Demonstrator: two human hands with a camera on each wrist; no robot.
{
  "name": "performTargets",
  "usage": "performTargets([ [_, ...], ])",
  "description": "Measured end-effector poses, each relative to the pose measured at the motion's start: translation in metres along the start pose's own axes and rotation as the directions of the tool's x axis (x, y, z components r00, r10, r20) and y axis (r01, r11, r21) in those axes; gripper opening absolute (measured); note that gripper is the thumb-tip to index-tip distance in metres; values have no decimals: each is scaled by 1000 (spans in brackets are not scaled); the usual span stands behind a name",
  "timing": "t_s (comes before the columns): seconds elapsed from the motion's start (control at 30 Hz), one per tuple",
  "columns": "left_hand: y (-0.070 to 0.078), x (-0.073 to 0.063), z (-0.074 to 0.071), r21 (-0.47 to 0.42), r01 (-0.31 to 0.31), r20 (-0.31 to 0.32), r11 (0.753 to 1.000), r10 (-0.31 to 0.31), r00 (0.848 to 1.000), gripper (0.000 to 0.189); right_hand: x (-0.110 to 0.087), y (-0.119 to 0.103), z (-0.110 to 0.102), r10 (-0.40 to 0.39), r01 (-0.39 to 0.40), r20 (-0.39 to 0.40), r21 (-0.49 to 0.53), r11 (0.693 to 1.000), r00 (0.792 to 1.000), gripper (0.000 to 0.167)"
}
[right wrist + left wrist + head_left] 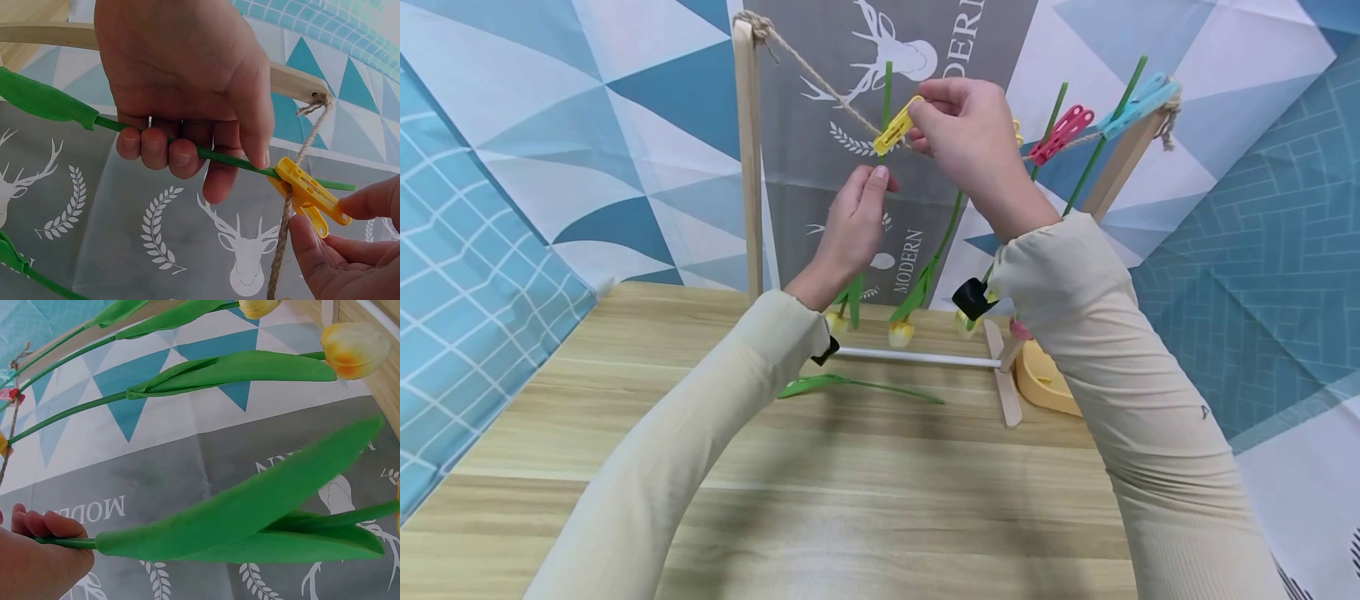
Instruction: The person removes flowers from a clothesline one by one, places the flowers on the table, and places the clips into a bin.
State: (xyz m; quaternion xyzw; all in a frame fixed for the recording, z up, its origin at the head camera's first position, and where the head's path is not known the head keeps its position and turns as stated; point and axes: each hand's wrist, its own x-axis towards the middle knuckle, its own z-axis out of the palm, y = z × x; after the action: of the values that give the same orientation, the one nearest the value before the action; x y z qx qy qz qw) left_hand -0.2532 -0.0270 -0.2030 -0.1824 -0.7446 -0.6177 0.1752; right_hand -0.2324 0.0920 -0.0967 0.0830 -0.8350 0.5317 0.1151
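My left hand (856, 218) grips the green stem of a hanging artificial tulip (237, 522) just below the rope (820, 77). Between the thumb and fingers of my right hand (966, 137) are the handles of a yellow clothespin (895, 129). Its jaws sit over the rope and the stem, as the right wrist view shows, and the stem's cut end sticks out past it. The tulip's pale yellow bloom (837, 322) points down. To the right, other upside-down tulips (231, 367) hang from the rope by a red clothespin (1062, 137), a blue clothespin (1138, 107) and another yellow one, mostly hidden.
Two wooden posts (749, 167) carry the rope, with a white rod (917, 357) low between them. One more green stem with a leaf (880, 387) lies on the wooden table (820, 508). A yellow-orange container (1043, 379) stands by the right post's foot.
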Motion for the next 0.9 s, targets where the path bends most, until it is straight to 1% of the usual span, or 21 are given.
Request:
performTargets([
  [0.1, 0, 0, 0, 12, -11, -11, 1000, 11, 1000, 36, 0, 0, 0, -1, 1, 0, 4, 1000, 1000, 37],
  [0.27, 0, 0, 0, 25, -22, -16, 999, 22, 1000, 33, -2, 0, 0, -9, 9, 5, 16, 1000, 1000, 34],
  [0.67, -2, -1, -1, 58, -20, 12, 998, 19, 1000, 30, -4, 1, 0, -12, 12, 6, 41, 999, 1000, 30],
  [0.8, -3, -1, -2, 95, -25, 24, 995, 22, 999, 30, -6, 2, 1, -34, 34, -6, 44, 998, 999, 28],
  [0.9, -3, -2, -3, 109, -19, 33, 994, 15, 999, 30, -7, 3, 1, -66, 67, -28, 53, 996, 997, 27],
])
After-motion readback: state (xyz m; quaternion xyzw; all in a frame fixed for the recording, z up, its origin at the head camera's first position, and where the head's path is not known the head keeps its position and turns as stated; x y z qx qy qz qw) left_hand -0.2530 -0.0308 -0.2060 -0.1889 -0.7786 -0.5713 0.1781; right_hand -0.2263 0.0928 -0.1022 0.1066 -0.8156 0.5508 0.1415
